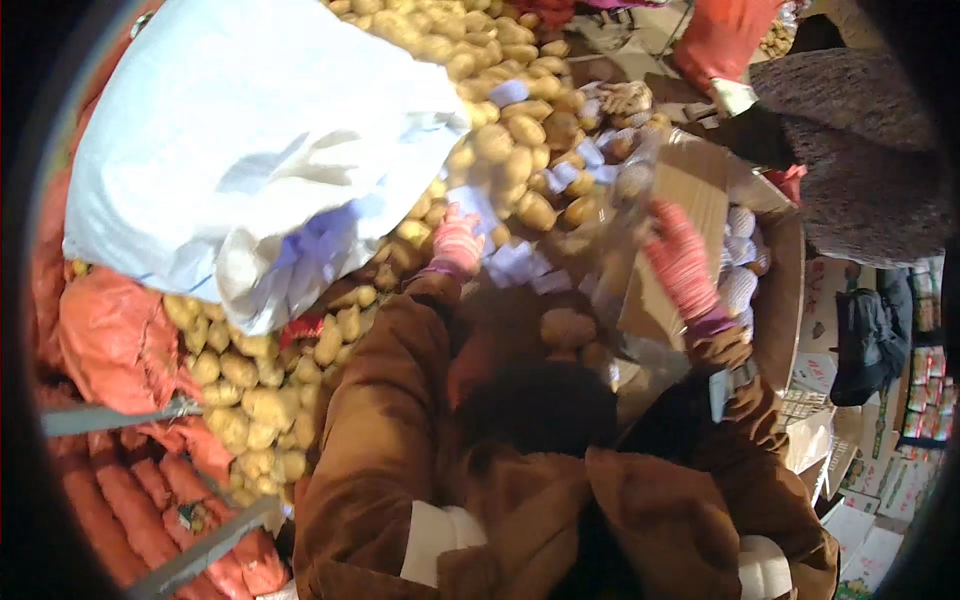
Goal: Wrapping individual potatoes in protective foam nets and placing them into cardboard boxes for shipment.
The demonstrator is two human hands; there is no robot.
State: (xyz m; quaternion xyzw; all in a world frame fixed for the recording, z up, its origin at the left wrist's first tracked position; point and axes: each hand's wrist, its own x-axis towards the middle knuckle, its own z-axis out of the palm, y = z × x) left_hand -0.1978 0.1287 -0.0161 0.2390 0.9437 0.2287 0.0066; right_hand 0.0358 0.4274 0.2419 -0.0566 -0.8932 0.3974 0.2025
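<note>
My left hand (457,238), in a pink knitted glove, reaches into the loose potatoes (517,161). Its fingers touch a pale lilac foam net sleeve (474,205); whether they grip it is unclear. More foam sleeves (514,262) lie just right of it. My right hand (681,259), gloved alike and slightly blurred, is over the flap (694,176) of a cardboard box. Its fingers look apart and I see nothing held in them. Inside the box (780,300), several potatoes in white foam nets (739,289) sit along the right side; the flap hides the rest.
A large white sack (225,150) covers the pile's left part. Red mesh sacks (116,337) and grey metal bars (202,551) lie at the left. Another person's gloved hand (626,97) is beyond the box, with a grey sleeve (847,150) nearby. Printed cartons (859,555) stand at right.
</note>
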